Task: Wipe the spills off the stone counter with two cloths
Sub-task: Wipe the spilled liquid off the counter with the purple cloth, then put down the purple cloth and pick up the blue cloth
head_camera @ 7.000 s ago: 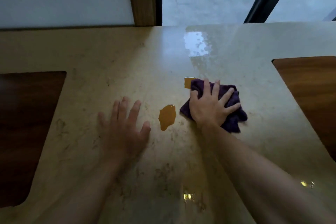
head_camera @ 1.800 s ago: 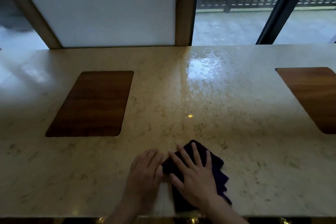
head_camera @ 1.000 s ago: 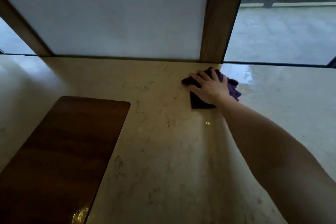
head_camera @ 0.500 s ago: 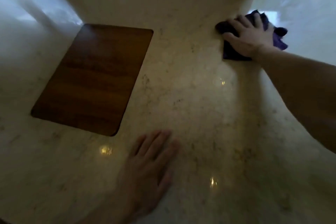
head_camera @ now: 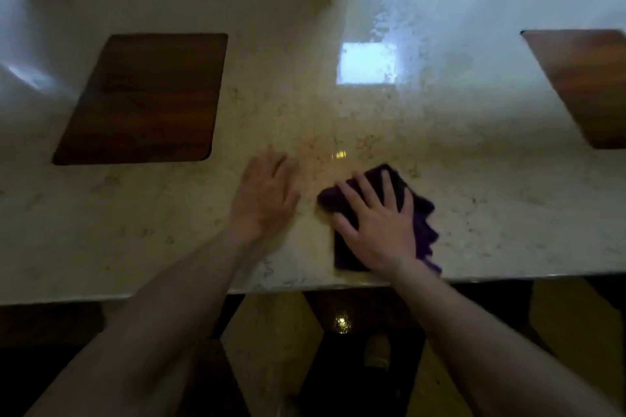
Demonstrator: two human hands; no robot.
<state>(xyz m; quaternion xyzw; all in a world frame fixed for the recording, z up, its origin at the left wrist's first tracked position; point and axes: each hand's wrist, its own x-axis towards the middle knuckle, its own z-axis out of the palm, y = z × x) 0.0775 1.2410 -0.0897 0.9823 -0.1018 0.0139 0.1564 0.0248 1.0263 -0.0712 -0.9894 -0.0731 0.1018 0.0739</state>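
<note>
Fingers of right hand (head_camera: 379, 227) flat on purple cloth (head_camera: 418, 213); left hand (head_camera: 264, 195) flat on counter (head_camera: 474, 152).

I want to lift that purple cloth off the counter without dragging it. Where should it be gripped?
Probably the loose rumpled folds of the purple cloth, pinched from the right side. They bunch up there beside the right hand, which lies flat over the rest on the stone counter.

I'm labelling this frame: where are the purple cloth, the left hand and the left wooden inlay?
purple cloth (head_camera: 418, 213): head view, bare folds right of the fingers.
left hand (head_camera: 262, 195): head view, back of the hand.
left wooden inlay (head_camera: 145, 98): head view, middle of the panel.
</note>
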